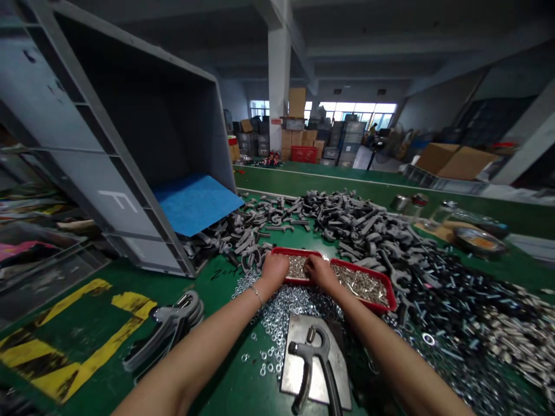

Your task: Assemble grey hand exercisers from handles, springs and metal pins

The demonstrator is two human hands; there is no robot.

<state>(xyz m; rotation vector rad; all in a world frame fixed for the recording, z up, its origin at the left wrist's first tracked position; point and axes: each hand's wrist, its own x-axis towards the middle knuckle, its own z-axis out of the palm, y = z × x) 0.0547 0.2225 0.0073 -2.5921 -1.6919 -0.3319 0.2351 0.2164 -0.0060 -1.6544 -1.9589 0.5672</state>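
**L hand point(274, 271) & R hand point(321, 273) down in red trays point(364, 301)**

You've got both hands close together, fingers bunched narrow, fingertips point(282, 262) pressed into the small silver metal parts point(359, 284) filling the trays. Can't tell if either hand's holding anything: the parts & your fingers hide it. Trays sit side by side, touching, on the green workbench point(225, 292), right up against a big heap of grey plastic handles point(347, 222) on the far side.

Thin bracelet point(256, 296) on L wrist. Steel washers point(286, 312) spill under L forearm. Btwn your forearms: steel plate point(314, 370) w/ one grey hand grip point(314, 355) on it. L of that, a stack of similar grips point(169, 329), near yellow-black tape point(73, 341). R side: dark heap w/ bolts point(442, 289). Far L: grey crate point(121, 196) tipped on its side, blue sheet point(195, 202) at its mouth.
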